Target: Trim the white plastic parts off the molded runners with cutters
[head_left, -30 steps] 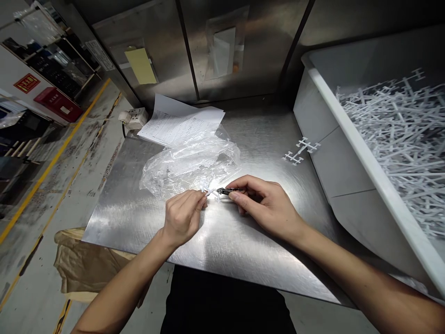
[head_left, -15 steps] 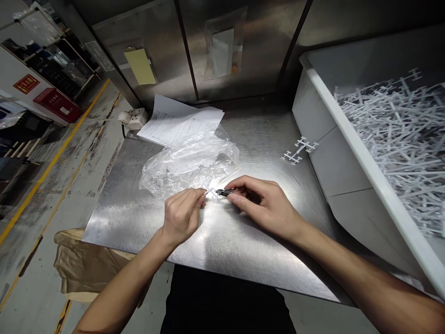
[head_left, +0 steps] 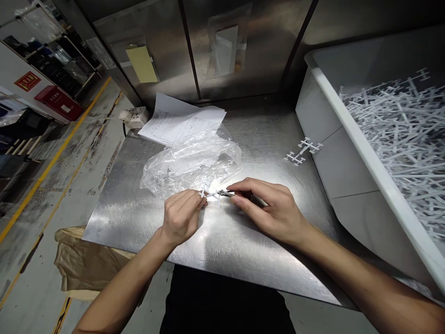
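Observation:
Pinched in my left hand [head_left: 182, 214] is a small white branched plastic sprue [head_left: 206, 189], held above the steel table. My right hand [head_left: 269, 204] is closed on a small pair of nippers [head_left: 225, 193], whose jaws point left and meet the right side of the sprue. Whether the jaws touch it or only lie beside it, I cannot tell. The nippers' handles are mostly hidden by my fingers. Behind my hands lies a crumpled clear plastic bag [head_left: 187, 162]. Another white sprue [head_left: 304, 150] rests on the table to the right, beside a large grey bin.
The grey bin [head_left: 333, 102] at the right holds a heap of white sprues [head_left: 410, 125]. Printed sheets [head_left: 181, 118] and a socket block [head_left: 137, 117] sit at the table's back left. A brown bag [head_left: 90, 262] stands below the table's left edge.
The sprue in my left hand has turned, so its branches now point differently. My right hand has opened its grip on the nippers slightly. The view has shifted a little.

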The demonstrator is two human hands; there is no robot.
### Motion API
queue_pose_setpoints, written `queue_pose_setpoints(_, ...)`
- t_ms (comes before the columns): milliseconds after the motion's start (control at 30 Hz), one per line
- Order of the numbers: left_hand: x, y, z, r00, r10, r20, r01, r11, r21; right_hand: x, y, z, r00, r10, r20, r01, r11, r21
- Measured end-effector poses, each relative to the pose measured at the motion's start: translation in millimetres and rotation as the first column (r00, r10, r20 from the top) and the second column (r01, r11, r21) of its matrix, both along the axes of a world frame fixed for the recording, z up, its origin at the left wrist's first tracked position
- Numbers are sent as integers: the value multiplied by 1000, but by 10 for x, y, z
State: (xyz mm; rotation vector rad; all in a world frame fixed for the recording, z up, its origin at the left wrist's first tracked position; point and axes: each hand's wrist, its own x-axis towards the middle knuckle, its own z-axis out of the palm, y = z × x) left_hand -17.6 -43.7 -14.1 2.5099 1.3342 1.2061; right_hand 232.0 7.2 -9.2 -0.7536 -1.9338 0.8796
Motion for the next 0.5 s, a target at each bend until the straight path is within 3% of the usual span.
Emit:
queue_pose_setpoints(133,3,1,5,1000,8,-8,-8,1000,-5,-3,-9,21,1000,-5,0,5,999,-36)
queue_pose_setpoints(333,35,1,2,997,73,1,-73,995,-72,-65,-34,19,998,-52,26,58,923,-380)
queue_pose_setpoints(500,40,-1,-3,994,108,12,-107,990,-95,-60,-5,33,998,-62,1,55,882,-468)
